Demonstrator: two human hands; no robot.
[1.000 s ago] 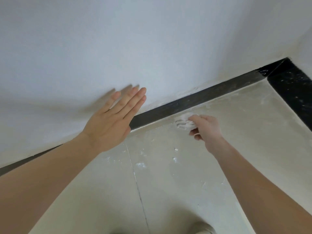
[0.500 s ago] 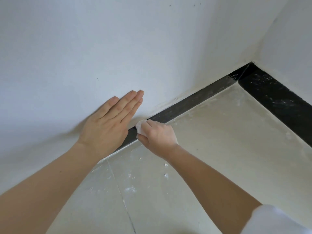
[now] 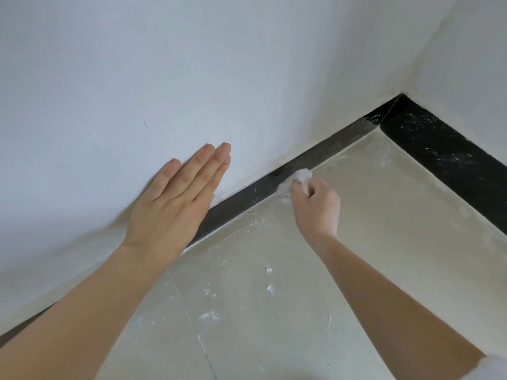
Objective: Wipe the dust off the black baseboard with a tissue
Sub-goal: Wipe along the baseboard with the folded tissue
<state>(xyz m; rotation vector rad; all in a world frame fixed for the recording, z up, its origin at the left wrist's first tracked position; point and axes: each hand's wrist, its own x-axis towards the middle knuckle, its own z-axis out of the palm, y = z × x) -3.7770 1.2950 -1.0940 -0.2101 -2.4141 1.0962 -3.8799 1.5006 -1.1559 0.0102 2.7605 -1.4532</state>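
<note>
**Tissue at the baseboard, just past your left hand**

Your left hand (image 3: 170, 204) covers a stretch of the glossy black baseboard strip (image 3: 241, 202), and your left forearm hides more of it. Most of the crumpled white tissue (image 3: 300, 178) is buried in your right hand (image 3: 315, 207); only a fluffy wad shows above the fingers. A white sleeve (image 3: 491, 366) is cut off behind your right arm.

Your left hand lies flat on the white painted wall (image 3: 137, 78), fingers straight and together. Your right hand's fingers curl round the tissue, holding it at the baseboard's lower edge, beyond your left fingertips. White specks (image 3: 210, 315) dot the pale beige floor tiles (image 3: 356, 242) between your arms.

Ahead of your right hand the baseboard looks dusty grey. A second black strip (image 3: 444, 165) to its right is flecked white.
</note>
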